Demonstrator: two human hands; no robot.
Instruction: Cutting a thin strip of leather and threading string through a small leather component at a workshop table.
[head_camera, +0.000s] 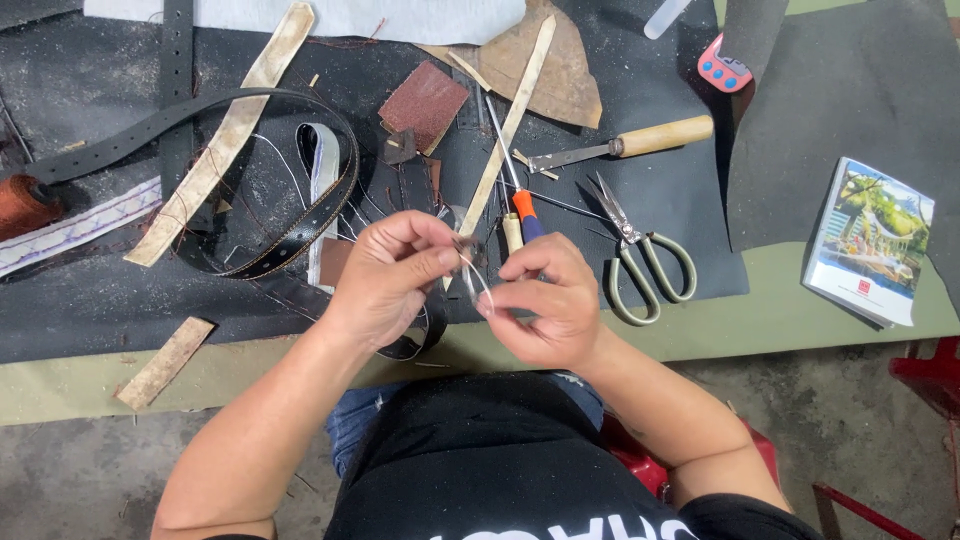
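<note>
Both hands meet over the near edge of the dark rubbery work mat (110, 300). Left hand (385, 280) is closed in a pinch on a small dark metal fitting (466, 250), probably a buckle part, too small to tell for sure. Right hand (545, 300) is pinched shut on a thin pale loop of thread or wire (478, 285) running between the two hands. The loop looks light, limp and easily slipped or tangled; best held near its ends with fingertip pressure, as it is now. The fitting looks rigid and smooth, so pinch it by the edges. Under the left wrist lies a black stitched leather belt with punched holes (300, 215), coiled: flexible but springy, moderately stiff along its length, grippy on the flat faces. Around it: tan raw leather strips (225, 140), stiff and fibrous; a reddish square of sandpaper (424, 102), abrasive; a wooden-handled knife (630, 143); grey-green-handled steel scissors (640, 262), points toward the tools; an orange-handled awl or screwdriver (520, 195), partly behind the right hand. A glossy printed booklet (868, 242) sits well apart at right on the olive tabletop (780, 320).
</note>
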